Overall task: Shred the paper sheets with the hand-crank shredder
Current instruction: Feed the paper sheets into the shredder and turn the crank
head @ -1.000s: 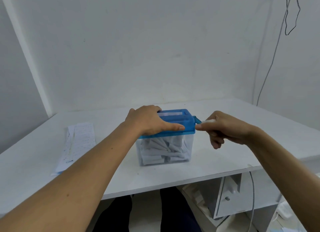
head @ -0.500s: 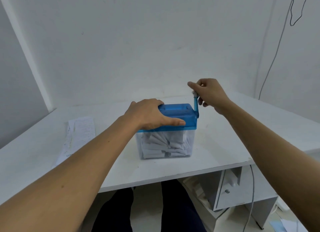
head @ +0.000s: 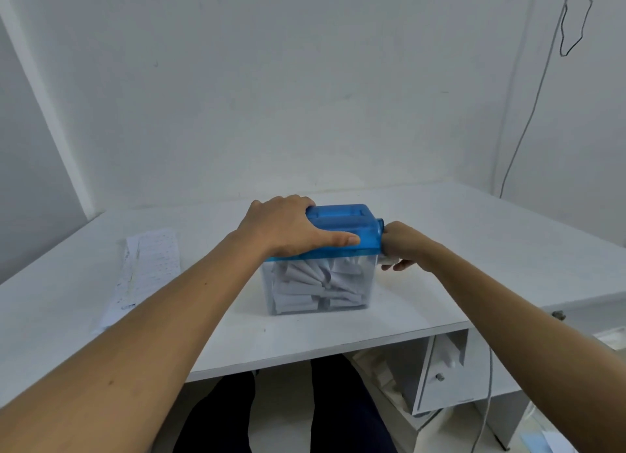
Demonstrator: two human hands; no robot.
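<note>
Crank (head: 386, 258) has swung round. Half a second ago its arm stood at 12 o'clock above the lid, with the right hand up beside it. Now the white knob hangs near 6 o'clock, low against the right end of the shredder (head: 352, 230).

Right hand (head: 403, 246) has dropped with it. It sits at 3 o'clock of the box, fingers curled round the knob.

Left hand (head: 288, 229) has not shifted. The palm lies over the left half of the blue lid and the thumb is stretched along the front face. The fingers are out of sight over the far side, clamping the lid.

Shredder sits mid-desk, same spot as before, its clear bin packed with cut strips (head: 315, 285). Paper sheets (head: 147, 266) lie flat at 9 o'clock of it, well apart, untouched.

Edges and room:
- The front edge of the desk (head: 474, 249) runs near the bin at 6 o'clock.
- Bare top spreads from 3 o'clock, beyond the right hand, out towards the side wall.
- More bare top runs at 12 o'clock back to the rear wall.
- The strip between shredder and sheets is crossed only by the left forearm.
- A drawer unit (head: 440, 374) stands below the desk at 5 o'clock.
- The person's dark-clad legs (head: 305, 418) are under the front edge.
- A cable (head: 528, 113) hangs down the wall at 2 o'clock.
</note>
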